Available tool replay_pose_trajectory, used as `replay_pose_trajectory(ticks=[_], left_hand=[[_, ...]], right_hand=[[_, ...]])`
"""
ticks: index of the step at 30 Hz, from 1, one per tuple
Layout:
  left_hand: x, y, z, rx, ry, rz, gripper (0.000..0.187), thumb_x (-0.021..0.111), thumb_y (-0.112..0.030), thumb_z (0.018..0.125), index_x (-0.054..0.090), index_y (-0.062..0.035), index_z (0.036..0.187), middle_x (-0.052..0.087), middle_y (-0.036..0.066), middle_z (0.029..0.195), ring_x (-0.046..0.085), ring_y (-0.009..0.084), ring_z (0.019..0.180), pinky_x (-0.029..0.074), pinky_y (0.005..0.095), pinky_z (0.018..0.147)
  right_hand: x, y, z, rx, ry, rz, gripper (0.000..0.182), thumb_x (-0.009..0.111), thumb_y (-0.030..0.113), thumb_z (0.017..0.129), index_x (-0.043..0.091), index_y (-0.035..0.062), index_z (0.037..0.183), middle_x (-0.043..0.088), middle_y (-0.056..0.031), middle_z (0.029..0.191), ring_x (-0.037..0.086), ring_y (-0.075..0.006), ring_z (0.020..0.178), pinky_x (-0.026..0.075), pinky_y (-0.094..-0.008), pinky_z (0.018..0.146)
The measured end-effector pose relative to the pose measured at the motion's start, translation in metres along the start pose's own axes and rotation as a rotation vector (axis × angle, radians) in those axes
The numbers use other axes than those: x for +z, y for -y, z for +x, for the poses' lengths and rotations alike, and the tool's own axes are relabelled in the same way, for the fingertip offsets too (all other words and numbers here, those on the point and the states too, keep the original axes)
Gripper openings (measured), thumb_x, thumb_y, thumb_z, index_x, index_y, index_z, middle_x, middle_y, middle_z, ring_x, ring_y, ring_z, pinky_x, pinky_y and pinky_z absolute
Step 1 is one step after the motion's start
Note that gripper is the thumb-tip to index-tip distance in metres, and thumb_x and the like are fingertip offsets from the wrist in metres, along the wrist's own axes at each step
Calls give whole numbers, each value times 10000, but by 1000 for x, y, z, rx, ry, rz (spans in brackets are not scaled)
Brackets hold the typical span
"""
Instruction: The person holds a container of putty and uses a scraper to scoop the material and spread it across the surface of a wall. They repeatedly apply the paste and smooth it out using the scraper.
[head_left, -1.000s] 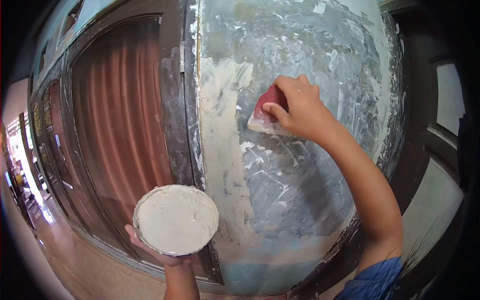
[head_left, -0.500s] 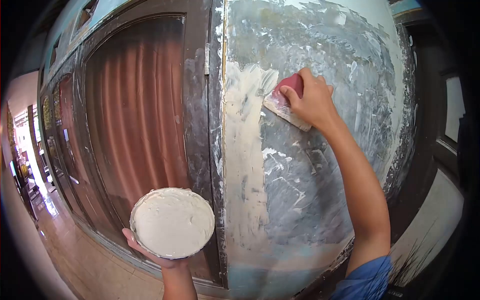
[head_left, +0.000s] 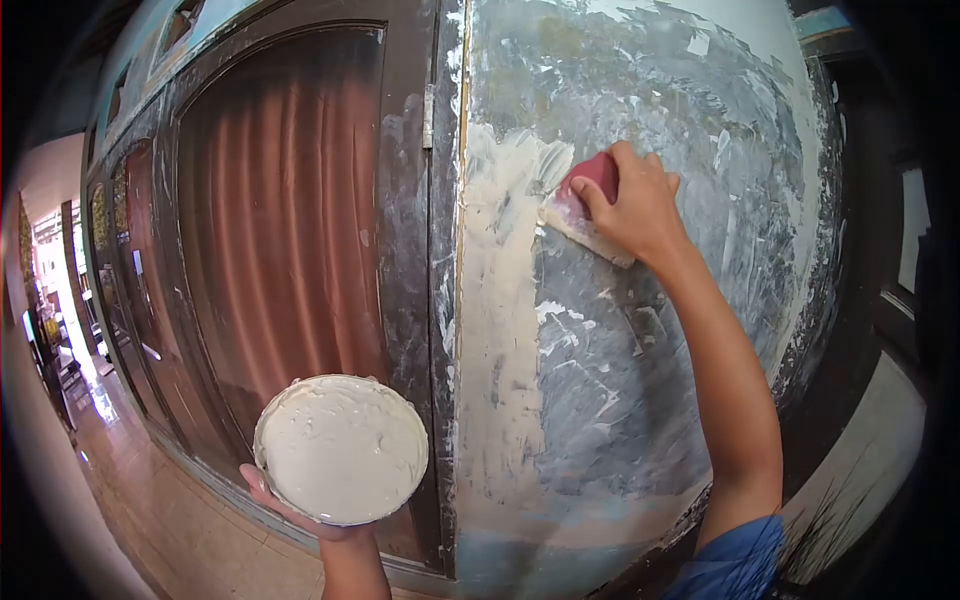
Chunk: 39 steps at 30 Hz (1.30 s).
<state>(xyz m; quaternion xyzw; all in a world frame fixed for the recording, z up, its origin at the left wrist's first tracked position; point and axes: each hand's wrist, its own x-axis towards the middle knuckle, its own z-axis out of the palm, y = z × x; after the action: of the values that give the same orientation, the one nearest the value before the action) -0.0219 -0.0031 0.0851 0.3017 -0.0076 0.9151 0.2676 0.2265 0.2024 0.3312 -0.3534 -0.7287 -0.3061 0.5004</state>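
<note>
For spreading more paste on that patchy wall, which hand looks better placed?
Probably the right hand: it holds the red scraper at the wall, while the left hand supports the bowl of pale paste.

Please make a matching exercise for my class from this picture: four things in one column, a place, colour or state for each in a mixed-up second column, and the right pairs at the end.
Things
1. Bowl of whitish paste
2. Spreader
3. Curtain
4. Sleeve

Places, colours and states
A. Reddish-brown, hanging in folds
B. Held up from below by the left hand
C. Blue, on the right arm
D. Gripped in the right hand, at the wall

Right pairs: 1-B, 2-D, 3-A, 4-C
</note>
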Motion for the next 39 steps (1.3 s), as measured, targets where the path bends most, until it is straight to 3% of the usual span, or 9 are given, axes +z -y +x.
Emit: replay_pose_trajectory(ticks=[2,7,9,21,25,28,31,33,39], left_hand=[[-5,-2,0,-3,36,1,864,295,-786,962,511,-129,1481,537,110,1489,544,364,1338,480,591,1091],[-7,-5,1,22,77,25,880,293,-783,965,509,-104,1482,545,118,1478,543,356,1337,482,582,1090],[-4,-7,0,0,55,23,891,290,-786,964,506,-93,1483,538,116,1485,543,354,1331,484,575,1085],[-6,-16,-5,-27,-90,-11,928,286,-830,944,505,-102,1477,539,145,1468,547,377,1313,493,575,1069],[-4,-18,-6,4,-106,19,919,301,-822,942,508,-103,1474,550,152,1450,556,379,1299,493,573,1066],[-3,-20,-6,21,-166,-5,899,303,-802,951,516,-97,1467,554,149,1443,559,376,1295,495,571,1063],[-1,-24,-8,9,10,-19,886,308,-785,956,517,-89,1464,549,145,1448,551,372,1304,492,569,1068],[-2,-25,-9,17,-19,-14,880,310,-777,959,517,-87,1464,548,146,1451,549,371,1308,490,569,1071],[-4,-28,-12,8,-102,3,870,323,-770,960,520,-89,1463,545,136,1461,544,364,1316,488,568,1075]], right_hand=[[-4,-5,6,55,-68,64,468,736,416,891,622,30,1128,707,-188,1042,593,-382,1026,380,-544,927],[2,-1,0,2,-11,12,466,730,430,893,625,35,1118,702,-202,1020,593,-379,1018,373,-545,922],[1,-3,6,-14,-97,-2,460,727,434,894,629,40,1111,698,-210,1008,593,-379,1015,369,-543,923],[4,2,6,17,-119,80,439,733,399,891,620,39,1115,707,-178,984,587,-364,994,360,-522,912],[10,4,1,-79,-49,-45,457,735,415,893,621,37,1124,703,-170,985,601,-370,994,367,-522,905],[6,-2,8,-21,-172,6,441,729,410,900,620,39,1113,700,-167,998,596,-373,1008,364,-530,903],[5,0,4,12,-138,50,419,726,404,903,619,46,1092,695,-159,1002,591,-368,997,358,-537,894],[11,5,-8,-93,-40,-5,425,730,419,903,617,46,1075,692,-154,988,591,-363,973,355,-532,878],[18,-1,3,-30,-219,38,424,714,429,919,619,46,1074,690,-156,985,594,-365,965,356,-528,865]])
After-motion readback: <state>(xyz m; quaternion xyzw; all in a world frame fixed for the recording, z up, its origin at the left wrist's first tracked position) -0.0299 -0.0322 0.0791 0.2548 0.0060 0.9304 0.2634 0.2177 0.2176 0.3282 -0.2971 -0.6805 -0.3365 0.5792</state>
